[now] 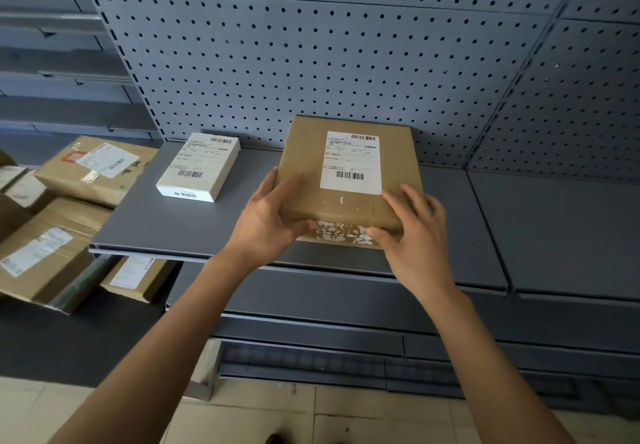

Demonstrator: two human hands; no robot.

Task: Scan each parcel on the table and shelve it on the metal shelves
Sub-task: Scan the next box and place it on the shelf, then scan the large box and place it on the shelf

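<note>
**A:** What is the parcel made of, and where does it sit?

**B:** It is a flat brown cardboard parcel (349,180), rectangular, with a smooth white shipping label (351,163) on top carrying two barcodes, and a strip of torn, patchy white tape along its near edge. It lies on the grey metal shelf (194,229), its far end close to the perforated grey back panel (311,62).

**A:** Anything else on that shelf?

**B:** One small white rectangular box (199,166), also labelled, lying flat to the left of the parcel and apart from it.

**A:** And the hands?

**B:** Both arms reach forward, bare. The left hand (266,222) curls round the parcel's near left corner, thumb on top, fingers at the near edge: its grip is closed on the parcel. The right hand (415,235) has its fingers spread and fairly straight, resting on the near right corner, thumb touching the taped edge: an open grip, pressing rather than clasping.

**A:** Other parcels?

**B:** About four brown cardboard boxes (90,170) with white labels are stacked at the left, beside and below the shelf.
</note>
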